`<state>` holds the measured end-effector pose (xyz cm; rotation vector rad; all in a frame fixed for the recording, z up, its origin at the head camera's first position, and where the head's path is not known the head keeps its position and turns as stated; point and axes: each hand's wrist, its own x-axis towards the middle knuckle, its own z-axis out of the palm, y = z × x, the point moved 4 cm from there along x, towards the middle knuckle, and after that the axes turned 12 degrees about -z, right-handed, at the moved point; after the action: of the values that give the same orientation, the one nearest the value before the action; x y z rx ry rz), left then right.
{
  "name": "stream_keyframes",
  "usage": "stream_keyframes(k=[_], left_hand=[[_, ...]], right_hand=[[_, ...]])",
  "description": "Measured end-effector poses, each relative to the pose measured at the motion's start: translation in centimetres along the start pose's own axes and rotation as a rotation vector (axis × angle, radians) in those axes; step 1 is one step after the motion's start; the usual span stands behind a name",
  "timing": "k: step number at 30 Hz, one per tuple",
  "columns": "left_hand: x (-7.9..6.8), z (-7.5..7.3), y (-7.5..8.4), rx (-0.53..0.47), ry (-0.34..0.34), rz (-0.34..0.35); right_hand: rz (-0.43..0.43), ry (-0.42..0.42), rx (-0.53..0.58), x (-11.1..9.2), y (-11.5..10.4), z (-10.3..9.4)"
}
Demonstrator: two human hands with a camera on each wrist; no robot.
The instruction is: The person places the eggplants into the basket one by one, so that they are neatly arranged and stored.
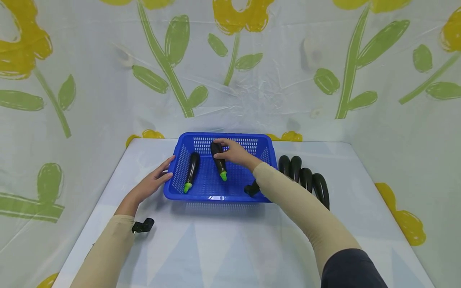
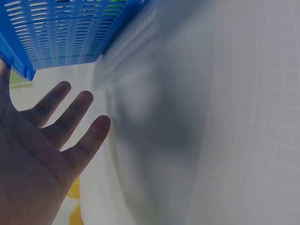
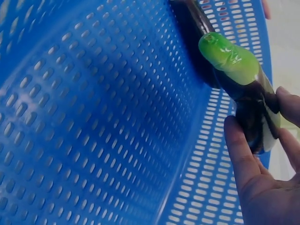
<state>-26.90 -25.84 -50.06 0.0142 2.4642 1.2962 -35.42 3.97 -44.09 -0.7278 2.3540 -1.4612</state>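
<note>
In the head view my right hand (image 1: 235, 153) grips a dark eggplant (image 1: 219, 160) by its thick end, over the blue basket (image 1: 219, 199). Its green stem end points down toward me. The right wrist view shows thumb and fingers round that eggplant (image 3: 255, 108), with the bright green cap nearest the camera. A second eggplant (image 1: 193, 168) lies along the basket's left side. My left hand (image 1: 153, 182) rests at the basket's left rim, fingers spread and fairly straight. From the left wrist, the palm and three fingers (image 2: 70, 119) show beside the basket wall (image 2: 65, 35).
Several dark eggplants (image 1: 306, 178) lie side by side on the table to the basket's right, partly behind my right sleeve (image 1: 302, 204). A flower-patterned sheet (image 1: 266, 92) hangs behind the table (image 1: 223, 244). A small black device (image 1: 143, 226) sits at my left wrist.
</note>
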Motion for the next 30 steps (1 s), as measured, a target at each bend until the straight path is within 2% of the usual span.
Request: stream_keyframes(k=[20,30], left_hand=[[0.0,-0.1,-0.2,-0.003,0.007,0.016],[0.0,-0.1,-0.1,-0.007,0.005,0.010]], right_hand=[[0.021,-0.046,-0.005,1.9,1.6,2.4],[0.031,-0.103,-0.044,2.3,1.7,3.6]])
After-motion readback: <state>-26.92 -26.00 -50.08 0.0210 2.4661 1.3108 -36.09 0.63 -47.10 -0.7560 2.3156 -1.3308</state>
